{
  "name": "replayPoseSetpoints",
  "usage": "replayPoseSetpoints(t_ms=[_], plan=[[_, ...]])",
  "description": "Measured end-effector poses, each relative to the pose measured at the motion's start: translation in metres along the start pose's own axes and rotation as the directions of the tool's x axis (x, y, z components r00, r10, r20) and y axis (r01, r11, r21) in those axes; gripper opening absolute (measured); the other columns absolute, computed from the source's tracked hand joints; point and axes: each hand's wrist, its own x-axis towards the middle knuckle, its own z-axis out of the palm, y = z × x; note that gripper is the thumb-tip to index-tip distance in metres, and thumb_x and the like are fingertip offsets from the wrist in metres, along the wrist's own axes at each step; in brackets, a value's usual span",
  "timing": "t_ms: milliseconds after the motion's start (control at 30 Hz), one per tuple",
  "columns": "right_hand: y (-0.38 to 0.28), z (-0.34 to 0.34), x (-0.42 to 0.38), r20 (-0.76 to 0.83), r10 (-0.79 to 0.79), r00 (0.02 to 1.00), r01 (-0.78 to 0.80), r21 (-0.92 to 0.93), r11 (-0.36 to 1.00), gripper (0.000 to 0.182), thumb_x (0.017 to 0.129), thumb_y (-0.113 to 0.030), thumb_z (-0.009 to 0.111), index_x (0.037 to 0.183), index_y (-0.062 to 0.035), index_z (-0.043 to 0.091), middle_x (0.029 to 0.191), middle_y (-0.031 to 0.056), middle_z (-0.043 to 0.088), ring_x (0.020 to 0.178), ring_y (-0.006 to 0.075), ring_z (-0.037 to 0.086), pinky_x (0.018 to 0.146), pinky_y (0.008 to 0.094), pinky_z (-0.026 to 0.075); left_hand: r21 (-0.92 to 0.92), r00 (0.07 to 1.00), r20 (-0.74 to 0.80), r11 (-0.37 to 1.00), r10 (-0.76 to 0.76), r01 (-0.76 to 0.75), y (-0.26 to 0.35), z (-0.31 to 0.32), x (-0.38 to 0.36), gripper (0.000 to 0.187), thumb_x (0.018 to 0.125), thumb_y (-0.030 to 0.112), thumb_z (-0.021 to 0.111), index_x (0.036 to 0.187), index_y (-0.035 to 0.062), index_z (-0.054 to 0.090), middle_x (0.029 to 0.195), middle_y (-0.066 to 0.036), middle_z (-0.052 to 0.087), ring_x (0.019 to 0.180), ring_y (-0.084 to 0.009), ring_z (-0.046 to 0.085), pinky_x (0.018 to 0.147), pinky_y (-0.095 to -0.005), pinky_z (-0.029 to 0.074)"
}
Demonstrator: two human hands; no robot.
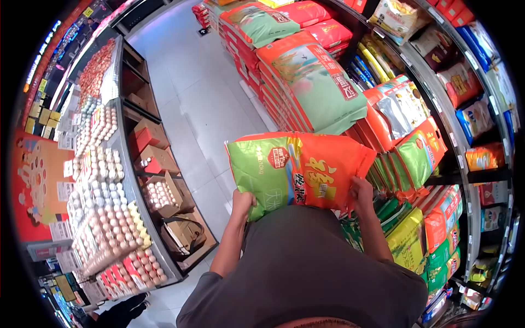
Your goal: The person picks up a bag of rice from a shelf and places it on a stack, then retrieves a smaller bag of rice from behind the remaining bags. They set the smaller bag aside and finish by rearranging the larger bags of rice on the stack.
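A large green and red rice bag is held across the front of my body. My left hand grips its lower left corner, the fingers closed on the plastic. At the opposite end, my right hand is closed on the bag's red right edge. Just beyond it lies a tall stack of green and red bags. More green and red bags stand in a row to the right of my right hand. The underside of the held bag is hidden.
On the left, a long display of eggs has cartons on shelves below. Grey tiled floor runs between it and the stacks. Tall shelves with packaged goods line the right. A person's dark-clothed leg shows at the lower left.
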Motion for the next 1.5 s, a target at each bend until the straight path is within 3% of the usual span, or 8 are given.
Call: replayPoseSetpoints(t_ms=[233, 400, 500, 733, 900, 1100, 1267, 1500], plan=[[-0.001, 0.1, 0.103, 0.019, -0.02, 1.0, 0.02, 0.003, 1.0, 0.013, 0.089, -0.007, 0.058, 0.078, -0.0118, 0.053, 0.063, -0.0075, 0.043, 0.051, 0.0047, 0.036, 0.049, 0.0233, 0.028, 0.018, 0.999, 0.003, 0.999, 0.045, -0.045, 0.085, -0.015, 0.132, 0.019, 0.064, -0.006, 0.05, 0.079, -0.0083, 0.062, 0.066, -0.011, 0.057, 0.057, -0.0225, 0.054, 0.048, -0.036, 0.039], [-0.046, 0.198, 0.181, 0.006, -0.114, 0.993, 0.114, -0.019, 0.993, 0.008, 0.09, -0.008, 0.059, 0.082, -0.0088, 0.058, 0.067, -0.0053, 0.05, 0.055, 0.0043, 0.042, 0.051, 0.0235, 0.031, 0.049, 0.999, 0.008, 0.998, 0.032, -0.032, 0.164, -0.028, 0.236, 0.022, 0.063, -0.007, 0.051, 0.082, -0.009, 0.063, 0.066, -0.011, 0.058, 0.057, -0.0228, 0.055, 0.05, -0.0364, 0.041], [-0.075, 0.251, 0.225, 0.011, -0.133, 0.991, 0.134, -0.127, 0.983, 0.007, 0.09, -0.01, 0.06, 0.084, -0.0077, 0.059, 0.069, -0.0043, 0.053, 0.057, 0.0046, 0.045, 0.052, 0.0237, 0.035, -0.02, 0.999, 0.008, 0.999, 0.043, -0.043, 0.217, -0.036, 0.272, 0.028, 0.062, -0.007, 0.051, 0.087, -0.0093, 0.064, 0.069, -0.012, 0.059, 0.06, -0.0235, 0.056, 0.052, -0.0363, 0.043], [-0.103, 0.352, 0.308, 0.054, -0.05, 0.997, 0.061, -0.234, 0.97, 0.007, 0.091, -0.014, 0.062, 0.087, -0.0083, 0.062, 0.068, -0.0056, 0.053, 0.057, 0.004, 0.046, 0.051, 0.0231, 0.035, -0.079, 0.998, -0.064, 0.996, 0.027, -0.032, 0.282, -0.057, 0.348, 0.031, 0.064, -0.008, 0.05, 0.091, -0.0064, 0.063, 0.073, -0.009, 0.059, 0.059, -0.0202, 0.056, 0.049, -0.0335, 0.043], [-0.108, 0.428, 0.363, 0.051, -0.109, 0.993, 0.119, -0.273, 0.955, 0.01, 0.091, -0.014, 0.061, 0.086, -0.0058, 0.064, 0.068, -0.0034, 0.055, 0.055, 0.0056, 0.048, 0.05, 0.0249, 0.036, -0.058, 0.998, -0.057, 0.998, -0.005, 0.001, 0.319, -0.087, 0.435, 0.032, 0.061, -0.01, 0.052, 0.091, -0.0081, 0.063, 0.07, -0.01, 0.059, 0.058, -0.0224, 0.056, 0.047, -0.034, 0.044], [-0.089, 0.529, 0.418, -0.063, -0.124, 0.99, 0.102, -0.269, 0.958, 0.015, 0.09, -0.018, 0.064, 0.081, -0.0062, 0.064, 0.065, -0.0023, 0.056, 0.055, 0.008, 0.05, 0.051, 0.0256, 0.038, 0.072, 0.997, -0.054, 0.996, 0.059, -0.055, 0.398, -0.14, 0.545, 0.014, 0.063, -0.008, 0.056, 0.075, -0.0079, 0.064, 0.062, -0.012, 0.06, 0.052, -0.0244, 0.058, 0.046, -0.0358, 0.043], [-0.078, 0.587, 0.442, -0.168, -0.105, 0.98, 0.051, -0.296, 0.954, 0.016, 0.09, -0.022, 0.065, 0.079, -0.0109, 0.061, 0.065, -0.0041, 0.054, 0.055, 0.0072, 0.048, 0.05, 0.0248, 0.036, 0.141, 0.997, 0.066, 0.989, 0.041, -0.05, 0.456, -0.178, 0.621, 0.015, 0.06, -0.008, 0.058, 0.074, -0.0078, 0.063, 0.064, -0.012, 0.06, 0.053, -0.0249, 0.058, 0.046, -0.0364, 0.043], [-0.105, 0.661, 0.447, -0.399, -0.017, 0.917, -0.01, -0.066, 0.998, 0.018, 0.09, -0.024, 0.065, 0.079, -0.0111, 0.06, 0.067, -0.0045, 0.053, 0.056, 0.0071, 0.047, 0.051, 0.0257, 0.035, 0.248, 0.961, 0.254, 0.953, 0.11, -0.174, 0.528, -0.162, 0.714, 0.013, 0.059, -0.004, 0.058, 0.071, -0.0064, 0.061, 0.061, -0.011, 0.059, 0.057, -0.0265, 0.059, 0.049, -0.0391, 0.044]])
